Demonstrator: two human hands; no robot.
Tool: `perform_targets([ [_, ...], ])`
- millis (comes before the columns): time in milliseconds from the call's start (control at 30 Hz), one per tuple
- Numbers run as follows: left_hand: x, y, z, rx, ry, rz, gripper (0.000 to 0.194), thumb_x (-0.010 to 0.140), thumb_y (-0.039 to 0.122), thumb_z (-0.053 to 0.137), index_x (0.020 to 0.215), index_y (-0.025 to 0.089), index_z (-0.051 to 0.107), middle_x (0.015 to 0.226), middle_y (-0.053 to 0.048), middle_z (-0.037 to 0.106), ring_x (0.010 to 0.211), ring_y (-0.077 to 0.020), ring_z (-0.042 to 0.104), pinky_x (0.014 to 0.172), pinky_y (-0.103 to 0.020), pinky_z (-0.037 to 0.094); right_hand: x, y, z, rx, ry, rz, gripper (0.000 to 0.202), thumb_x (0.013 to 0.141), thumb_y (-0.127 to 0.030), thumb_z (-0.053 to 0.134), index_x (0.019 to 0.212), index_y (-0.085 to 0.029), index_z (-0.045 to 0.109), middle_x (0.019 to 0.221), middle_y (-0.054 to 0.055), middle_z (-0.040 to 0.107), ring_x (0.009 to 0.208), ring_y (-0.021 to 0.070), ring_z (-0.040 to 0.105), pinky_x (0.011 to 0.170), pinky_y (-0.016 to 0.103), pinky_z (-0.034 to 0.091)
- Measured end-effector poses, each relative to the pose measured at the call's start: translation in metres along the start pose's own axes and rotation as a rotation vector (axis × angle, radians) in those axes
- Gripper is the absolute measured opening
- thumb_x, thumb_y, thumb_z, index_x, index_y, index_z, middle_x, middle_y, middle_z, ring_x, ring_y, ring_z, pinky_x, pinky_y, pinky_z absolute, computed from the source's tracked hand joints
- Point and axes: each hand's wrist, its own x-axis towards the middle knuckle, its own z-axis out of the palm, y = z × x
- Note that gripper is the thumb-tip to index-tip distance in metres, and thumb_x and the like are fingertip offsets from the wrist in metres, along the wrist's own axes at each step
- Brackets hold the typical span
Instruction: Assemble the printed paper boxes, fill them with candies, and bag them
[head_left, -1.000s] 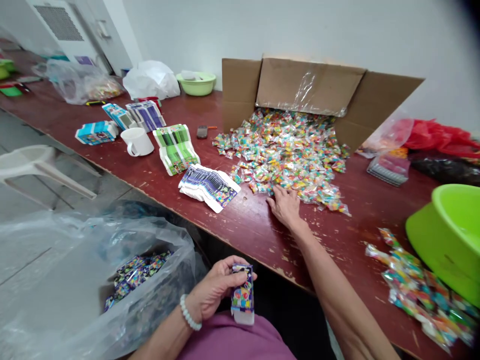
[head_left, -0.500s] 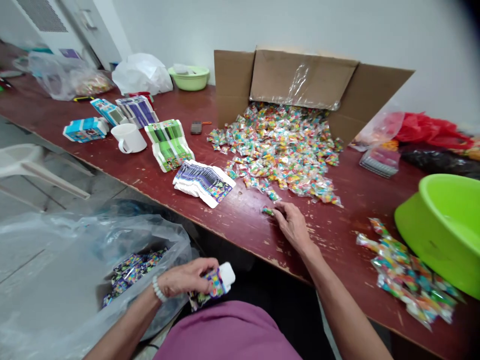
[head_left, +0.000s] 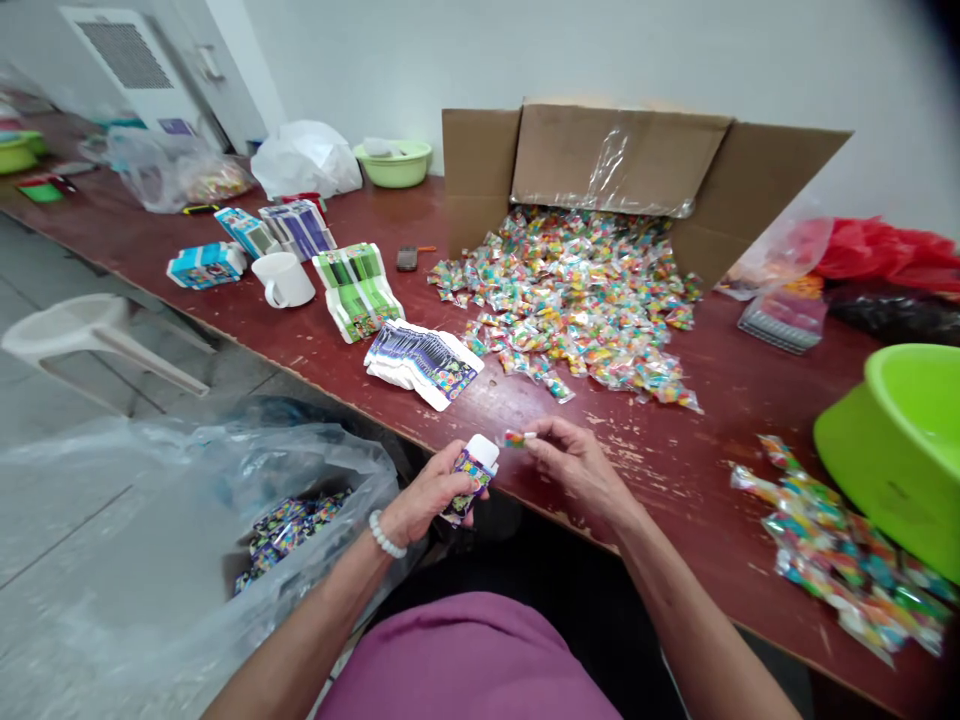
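Sweet packet (head_left: 515,439) at five o'clock, just outside the small box (head_left: 472,478) at six.

Over the feed, I see the left hand (head_left: 431,495) gripping the box, the right hand (head_left: 576,462) pinching the packet. Similar packs (head_left: 289,533) lie in the plastic bag (head_left: 142,500) at eight (done, I'd judge); loose sweets (head_left: 577,300) at two and flat cartons (head_left: 425,362) at nine remain on the bench (head_left: 645,450).

green basin (head_left: 874,470): cut by right edge | small box (head_left: 474,470): partly covered by left hand (head_left: 429,496) | wrapped packet (head_left: 515,439): blurred
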Motion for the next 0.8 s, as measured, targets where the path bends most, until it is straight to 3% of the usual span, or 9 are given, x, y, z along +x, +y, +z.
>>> perform_targets([
  [100, -0.005, 0.004, 0.002, 0.114, -0.043, 0.046, 0.030, 0.074, 0.019, 0.054, 0.104, 0.018, 0.052, 0.082, -0.001, 0.063, 0.053, -0.0089, 0.056, 0.047, -0.019, 0.044, -0.011, -0.017, 0.011, -0.054, -0.176, -0.032, 0.023, 0.091, -0.041, 0.057, 0.095, -0.021, 0.065, 0.082, 0.001, 0.065, 0.071, 0.0159, 0.057, 0.066, 0.027, 0.045],
  [233, -0.011, 0.008, 0.006, 0.247, -0.033, 0.070, 0.028, 0.072, 0.015, 0.052, 0.099, 0.018, 0.052, 0.082, 0.000, 0.062, 0.052, -0.0076, 0.054, 0.046, -0.018, 0.041, -0.009, -0.020, 0.019, -0.154, -0.183, -0.107, 0.021, 0.093, -0.037, 0.054, 0.100, -0.021, 0.065, 0.085, 0.003, 0.066, 0.076, 0.0172, 0.060, 0.070, 0.028, 0.047],
  [367, -0.015, 0.007, 0.006, 0.204, -0.021, 0.079, 0.029, 0.073, 0.015, 0.053, 0.101, 0.018, 0.052, 0.082, 0.000, 0.062, 0.051, -0.0071, 0.054, 0.046, -0.017, 0.040, -0.005, -0.022, 0.023, -0.135, -0.053, -0.092, 0.022, 0.086, -0.039, 0.063, 0.095, -0.018, 0.063, 0.077, 0.002, 0.066, 0.067, 0.0165, 0.059, 0.062, 0.026, 0.047],
  [467, -0.015, 0.005, 0.008, 0.117, -0.006, 0.076, 0.029, 0.075, 0.018, 0.058, 0.103, 0.018, 0.052, 0.082, -0.001, 0.063, 0.052, -0.0078, 0.054, 0.046, -0.017, 0.042, -0.007, -0.033, 0.025, -0.154, -0.209, -0.096, 0.023, 0.089, -0.040, 0.059, 0.088, -0.019, 0.068, 0.078, 0.004, 0.070, 0.069, 0.0187, 0.064, 0.065, 0.028, 0.049],
  [533, -0.013, 0.004, 0.012, -0.015, -0.002, 0.083, 0.029, 0.080, 0.031, 0.061, 0.105, 0.018, 0.054, 0.082, -0.002, 0.063, 0.056, -0.0106, 0.058, 0.046, -0.018, 0.044, -0.008, -0.039, 0.025, -0.182, -0.264, -0.150, 0.026, 0.092, -0.041, 0.054, 0.092, -0.021, 0.072, 0.085, 0.005, 0.072, 0.077, 0.0207, 0.066, 0.072, 0.031, 0.050],
  [667, -0.005, -0.002, 0.021, -0.304, 0.068, 0.039, 0.064, 0.085, 0.070, 0.042, 0.101, 0.012, 0.061, 0.073, -0.007, 0.065, 0.048, -0.0128, 0.057, 0.041, -0.021, 0.044, -0.009, -0.036, 0.025, -0.139, -0.053, -0.152, 0.030, 0.089, -0.046, 0.057, 0.097, -0.022, 0.073, 0.096, 0.007, 0.073, 0.087, 0.0241, 0.067, 0.079, 0.034, 0.051],
  [733, -0.003, -0.005, 0.024, -0.341, 0.116, 0.010, 0.074, 0.084, 0.075, 0.036, 0.095, 0.008, 0.066, 0.069, -0.010, 0.066, 0.042, -0.0118, 0.055, 0.040, -0.021, 0.043, -0.007, -0.027, 0.028, -0.056, 0.015, -0.058, 0.033, 0.084, -0.050, 0.063, 0.091, -0.019, 0.072, 0.088, 0.008, 0.072, 0.076, 0.0237, 0.066, 0.068, 0.033, 0.053],
  [800, -0.004, -0.004, 0.026, -0.322, 0.138, 0.039, 0.072, 0.085, 0.072, 0.041, 0.093, 0.006, 0.069, 0.070, -0.011, 0.067, 0.044, -0.0118, 0.056, 0.040, -0.021, 0.044, -0.006, -0.019, 0.033, 0.039, 0.040, 0.024, 0.036, 0.076, -0.053, 0.071, 0.085, -0.018, 0.069, 0.077, 0.007, 0.070, 0.065, 0.0213, 0.063, 0.057, 0.031, 0.051],
])
